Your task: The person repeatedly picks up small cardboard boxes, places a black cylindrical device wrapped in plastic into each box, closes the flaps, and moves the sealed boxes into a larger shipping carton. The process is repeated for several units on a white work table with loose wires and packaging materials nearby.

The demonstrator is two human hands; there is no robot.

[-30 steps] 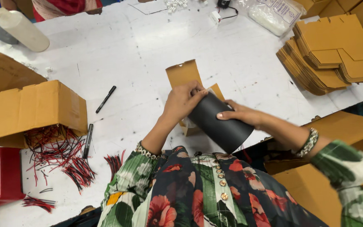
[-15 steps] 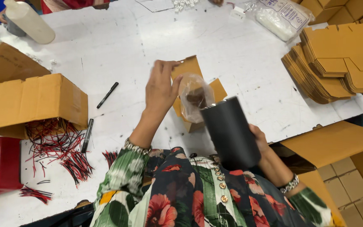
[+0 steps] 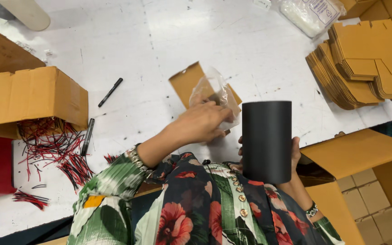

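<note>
Holding a black cylinder upright, my right hand wraps it from behind | my left hand pinches a clear plastic bag just beside it | flat cardboard piece beneath, stacked cardboard blanks well right.

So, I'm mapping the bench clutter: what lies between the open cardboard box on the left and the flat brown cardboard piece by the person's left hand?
In the head view, a black marker lies between the open cardboard box and the flat cardboard piece; otherwise bare white table.
</note>
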